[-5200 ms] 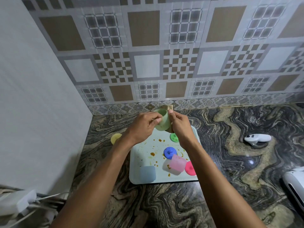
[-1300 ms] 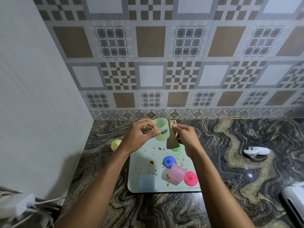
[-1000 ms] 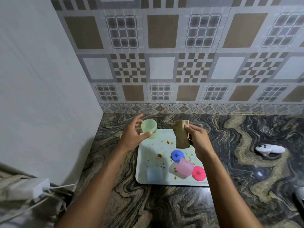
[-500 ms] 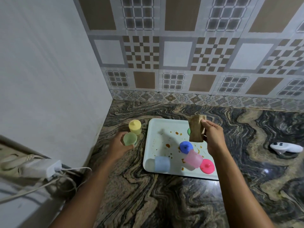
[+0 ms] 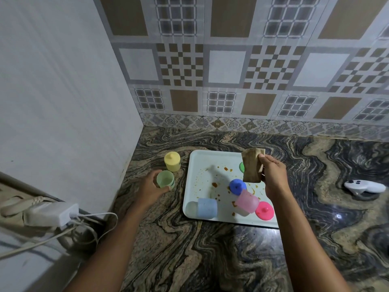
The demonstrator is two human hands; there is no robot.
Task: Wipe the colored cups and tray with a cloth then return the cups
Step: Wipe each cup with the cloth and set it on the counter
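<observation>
My left hand (image 5: 150,189) grips a pale green cup (image 5: 165,179), upright on the counter left of the tray, just in front of a yellow lidded cup (image 5: 172,161). A brown folded cloth (image 5: 251,167) hangs above the tray, pinched in my right hand (image 5: 273,175). The white tray (image 5: 202,165) is spotted with brown stains. On it lie a light blue cup (image 5: 207,208) and a pink cup (image 5: 246,201) on their sides, a blue lid (image 5: 236,186), a pink lid (image 5: 264,210) and a green lid (image 5: 242,166) half hidden by the cloth.
A white controller (image 5: 365,186) rests on the marble counter to the right. A white power adapter (image 5: 51,213) with cables sits at the left by the grey side wall. A tiled wall closes off the back of the counter.
My left hand carried the green cup off the tray, leftward and down onto the counter beside the yellow cup. My right hand lifted the cloth away from the cup and holds it over the tray.
</observation>
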